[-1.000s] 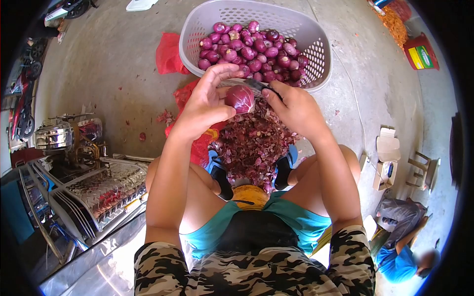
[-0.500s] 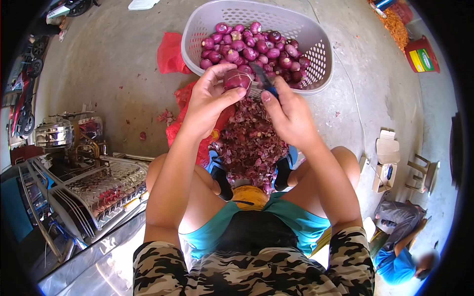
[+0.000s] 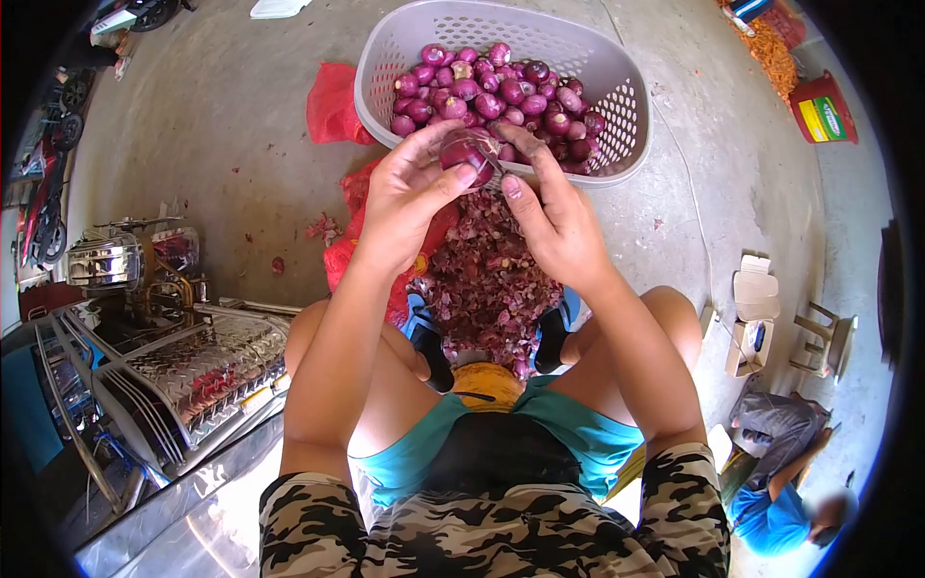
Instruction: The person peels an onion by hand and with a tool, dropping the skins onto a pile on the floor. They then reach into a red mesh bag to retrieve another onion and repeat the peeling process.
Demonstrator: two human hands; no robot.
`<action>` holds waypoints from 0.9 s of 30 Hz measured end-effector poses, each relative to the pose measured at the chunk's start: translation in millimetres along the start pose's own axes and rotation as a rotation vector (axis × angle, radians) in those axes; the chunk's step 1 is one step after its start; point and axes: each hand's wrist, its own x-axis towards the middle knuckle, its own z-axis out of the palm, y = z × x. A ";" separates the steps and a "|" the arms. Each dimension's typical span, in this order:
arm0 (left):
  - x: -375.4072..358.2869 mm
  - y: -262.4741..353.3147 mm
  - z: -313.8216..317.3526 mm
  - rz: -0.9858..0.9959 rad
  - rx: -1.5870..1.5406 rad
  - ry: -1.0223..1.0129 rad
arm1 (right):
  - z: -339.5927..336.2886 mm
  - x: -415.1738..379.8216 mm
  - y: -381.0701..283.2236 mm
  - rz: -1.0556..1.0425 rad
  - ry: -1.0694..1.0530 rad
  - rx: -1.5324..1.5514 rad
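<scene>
My left hand (image 3: 409, 188) is closed around a red onion (image 3: 468, 157), holding it just in front of the basket's near rim. My right hand (image 3: 554, 207) is at the onion's right side, forefinger reaching to its top and thumb lower down. Between that thumb and the onion shows a thin dark strip of the knife (image 3: 499, 171), seen nearly edge-on; its handle is hidden in the fingers. Beyond both hands, many peeled red onions (image 3: 487, 91) lie in a grey plastic basket (image 3: 631, 106). Below the hands, a heap of onion skins (image 3: 491, 275) lies between my feet.
Red mesh sacks (image 3: 332, 101) lie left of the basket and beside the skins. A shiny metal vehicle part (image 3: 183, 371) stands at left. On the right are an open cardboard box (image 3: 753, 332), a small stool (image 3: 827, 342), a red bucket (image 3: 824, 108) and a seated person (image 3: 776, 511).
My right hand has turned and moved slightly left against the onion. The knife's broad blade and blue handle, visible before, are now mostly hidden. The onion has rotated a little.
</scene>
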 end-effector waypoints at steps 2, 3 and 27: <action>-0.1 2.1 2.1 0.005 -0.060 0.020 | 2.2 1.0 3.0 -0.023 -0.010 0.090; -0.6 2.1 1.9 -0.008 -0.079 0.012 | 2.2 0.8 1.6 0.009 -0.027 0.144; -6.4 1.3 -4.4 -0.144 -0.324 -0.077 | 10.7 2.8 3.9 0.059 -0.017 0.347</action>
